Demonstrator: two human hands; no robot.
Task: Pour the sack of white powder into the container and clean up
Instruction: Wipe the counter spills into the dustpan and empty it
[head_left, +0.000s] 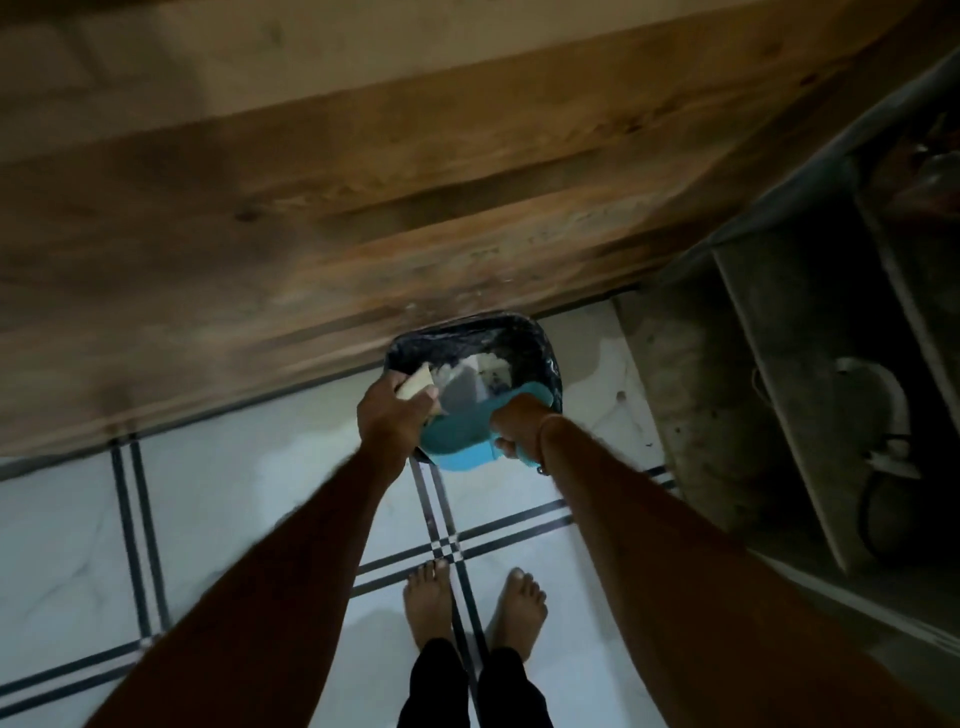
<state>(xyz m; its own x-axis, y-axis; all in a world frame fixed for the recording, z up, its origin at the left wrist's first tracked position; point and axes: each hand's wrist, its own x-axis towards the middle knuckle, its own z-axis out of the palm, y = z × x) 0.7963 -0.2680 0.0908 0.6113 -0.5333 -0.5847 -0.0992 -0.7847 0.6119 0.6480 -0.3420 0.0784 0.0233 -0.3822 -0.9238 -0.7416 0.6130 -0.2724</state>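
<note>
At the near rim of the black-lined bin (545, 358), the right hand (519, 426) clamps its fingers on the handle of the blue dustpan (457, 441), seemingly light, stiff and best held there, while the left hand (387, 415) curls round a pale tool (415, 387) above loose white powder (478, 364) inside the bin.

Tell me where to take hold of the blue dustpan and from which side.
Grip the dustpan by its handle at the near right end, coming from the person's side. Its mouth is tipped into the black-lined bin and the left hand holds a pale block at its left edge, so that end is the one to take; the right hand grips it there.
</note>
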